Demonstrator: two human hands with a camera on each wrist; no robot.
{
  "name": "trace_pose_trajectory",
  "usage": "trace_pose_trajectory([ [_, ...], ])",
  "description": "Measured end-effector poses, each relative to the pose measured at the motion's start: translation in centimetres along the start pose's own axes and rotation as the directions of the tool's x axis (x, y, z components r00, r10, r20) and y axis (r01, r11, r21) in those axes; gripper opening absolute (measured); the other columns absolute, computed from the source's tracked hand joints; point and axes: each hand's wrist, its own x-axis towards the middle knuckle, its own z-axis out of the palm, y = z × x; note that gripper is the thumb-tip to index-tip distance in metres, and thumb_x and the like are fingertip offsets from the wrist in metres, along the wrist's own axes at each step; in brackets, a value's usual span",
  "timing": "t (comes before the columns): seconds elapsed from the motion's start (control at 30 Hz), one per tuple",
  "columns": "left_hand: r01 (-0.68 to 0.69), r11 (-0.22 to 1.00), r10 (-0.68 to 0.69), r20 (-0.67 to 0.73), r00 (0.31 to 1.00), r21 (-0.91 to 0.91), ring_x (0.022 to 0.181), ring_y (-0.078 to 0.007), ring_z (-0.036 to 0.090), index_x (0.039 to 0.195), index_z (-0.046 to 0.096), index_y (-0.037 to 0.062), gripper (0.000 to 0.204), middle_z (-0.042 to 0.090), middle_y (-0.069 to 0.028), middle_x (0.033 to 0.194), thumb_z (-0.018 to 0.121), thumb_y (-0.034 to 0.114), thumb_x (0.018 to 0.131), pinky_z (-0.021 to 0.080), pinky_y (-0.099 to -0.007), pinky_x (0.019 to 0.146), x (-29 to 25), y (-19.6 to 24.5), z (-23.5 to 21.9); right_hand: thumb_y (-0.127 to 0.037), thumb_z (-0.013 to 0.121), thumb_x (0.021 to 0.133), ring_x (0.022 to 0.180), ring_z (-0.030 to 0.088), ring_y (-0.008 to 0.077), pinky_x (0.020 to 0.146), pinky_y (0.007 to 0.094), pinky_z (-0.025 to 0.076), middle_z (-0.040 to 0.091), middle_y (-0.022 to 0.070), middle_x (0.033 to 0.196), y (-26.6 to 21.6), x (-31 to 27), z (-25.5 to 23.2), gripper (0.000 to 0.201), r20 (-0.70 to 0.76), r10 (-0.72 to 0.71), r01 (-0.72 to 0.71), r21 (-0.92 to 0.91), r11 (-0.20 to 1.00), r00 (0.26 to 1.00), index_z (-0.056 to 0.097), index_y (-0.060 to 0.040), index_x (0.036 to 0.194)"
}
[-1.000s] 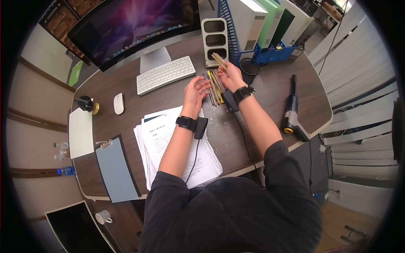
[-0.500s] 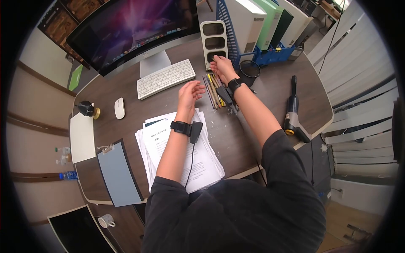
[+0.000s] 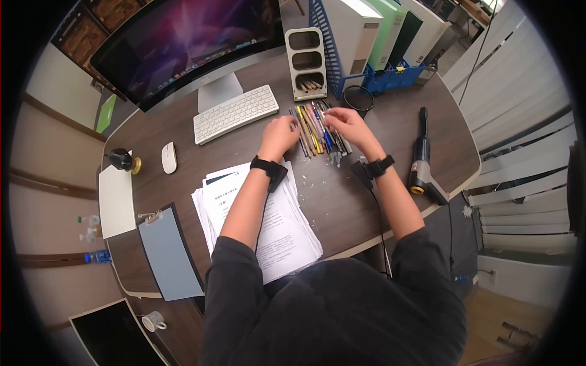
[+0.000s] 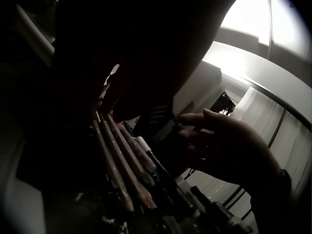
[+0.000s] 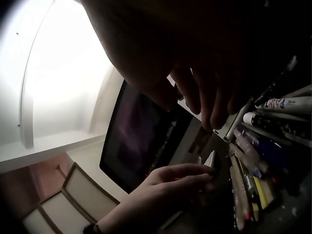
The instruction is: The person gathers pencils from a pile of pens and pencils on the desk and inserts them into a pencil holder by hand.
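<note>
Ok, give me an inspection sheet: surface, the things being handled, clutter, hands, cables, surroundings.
Surface: brown desk scattered with pale scraps.
Job's things: pens and pencils lying side by side; more pencils in the organizer, lowest compartment.
Clutter: papers, clipboard, mouse.
Hands: left hand at the pens' left edge, grip unclear; right hand by their right side, nothing visibly held.
Cables: one from each wrist device.
Surroundings: monitor, binders, blinds.

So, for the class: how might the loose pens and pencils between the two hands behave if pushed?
The pens and pencils may well roll, being slim and loose on the flat desk. Pushing one would probably shift its neighbours, since they lie bunched side by side. They look stiff, judging by their straight shafts.
</note>
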Motion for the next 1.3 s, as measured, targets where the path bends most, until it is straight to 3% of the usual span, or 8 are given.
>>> trace_pose_trajectory([
  [0.03,-0.029,0.986,0.028,0.01,1.0,0.162,0.077,-0.0338,0.07,0.098,0.072,0.0059,0.03,0.071,-0.0177,0.082,0.069,0.028,0.078,0.054,-0.0416,0.072,0.1,0.4,0.1,-0.02,0.063,0.093,0.073,0.061,0.0074,0.067,0.024,0.049,0.07,0.005,0.084,0.4,-0.5,-0.2,0.029,0.001,0.001,-0.001,0.0,1.0,1.0,0.066,0.0052,0.107],
  [0.23,-0.056,0.972,0.031,0.112,0.993,0.227,0.082,-0.0375,0.069,0.092,0.073,0.0059,0.032,0.072,-0.018,0.086,0.072,0.032,0.073,0.055,-0.0445,0.075,-0.2,2.2,0.3,-0.026,0.068,0.085,0.069,0.067,0.0247,0.066,0.0352,0.051,0.069,0.0161,0.077,-0.2,-2.9,0.6,0.035,-0.005,-0.029,0.023,-0.475,0.88,1.0,0.067,0.0021,0.104],
  [0.3,0.006,0.963,-0.042,0.126,0.991,0.271,0.083,-0.0379,0.069,0.09,0.073,0.0049,0.034,0.071,-0.0195,0.086,0.073,0.033,0.072,0.055,-0.0447,0.075,0.1,2.5,0.5,-0.025,0.068,0.085,0.06,0.064,0.0181,0.059,0.0312,0.049,0.066,0.0125,0.069,-0.9,-2.6,1.6,0.034,-0.008,-0.059,0.045,-0.531,0.846,0.998,0.067,0.0022,0.106],
  [0.4,0.094,0.944,-0.132,0.098,0.986,0.317,0.086,-0.0388,0.069,0.086,0.073,0.0025,0.039,0.071,-0.0225,0.088,0.075,0.037,0.07,0.055,-0.0452,0.076,0.1,3.1,0.9,-0.024,0.062,0.086,0.068,0.068,0.0301,0.063,0.0401,0.052,0.069,0.0177,0.074,-0.9,-1.2,3.0,0.032,0.022,-0.148,0.122,-0.687,0.716,0.989,0.068,-0.0017,0.108],
  [0.47,0.123,0.939,-0.151,0.061,0.987,0.321,0.087,-0.0393,0.069,0.084,0.073,0.0011,0.041,0.07,-0.0239,0.088,0.076,0.039,0.069,0.055,-0.0456,0.077,-0.1,3.5,0.7,-0.018,0.061,0.082,0.08,0.069,0.0373,0.071,0.0454,0.054,0.069,0.0217,0.081,-0.5,0.0,3.9,0.019,-0.006,-0.159,0.089,-0.808,0.582,0.987,0.068,-0.0026,0.091],
  [0.77,0.088,0.933,-0.125,0.085,0.988,0.35,0.091,-0.0401,0.068,0.092,0.072,0.0001,0.034,0.07,-0.0239,0.091,0.074,0.027,0.072,0.055,-0.0467,0.08,-1.5,2.9,-0.8,-0.01,0.065,0.077,0.073,0.071,0.0356,0.065,0.043,0.056,0.07,0.0202,0.079,0.3,2.9,6.8,0.012,0.068,-0.161,0.118,-0.937,0.328,0.985,0.069,-0.0025,0.084],
  [1.17,0.157,0.945,-0.191,0.096,0.977,0.286,0.089,-0.037,0.069,0.091,0.071,0.0033,0.031,0.072,-0.0194,0.088,0.078,0.027,0.072,0.054,-0.0448,0.078,-1.5,1.2,-1.0,-0.017,0.066,0.078,0.076,0.069,0.0384,0.07,0.0463,0.056,0.069,0.0229,0.08,2.3,3.7,7.7,0.019,0.003,-0.108,0.043,-0.927,0.373,0.994,0.067,0.0016,0.079],
  [1.3,0.152,0.951,-0.18,0.08,0.98,0.271,0.09,-0.0389,0.068,0.091,0.072,0.0017,0.031,0.071,-0.0216,0.089,0.075,0.026,0.073,0.054,-0.0456,0.078,-1.3,1.2,-0.7,-0.02,0.065,0.077,0.079,0.069,0.039,0.07,0.0445,0.055,0.07,0.0227,0.083,0.9,3.3,6.6,0.021,-0.091,-0.011,-0.072,-0.851,0.519,0.996,0.068,0.001,0.079],
])
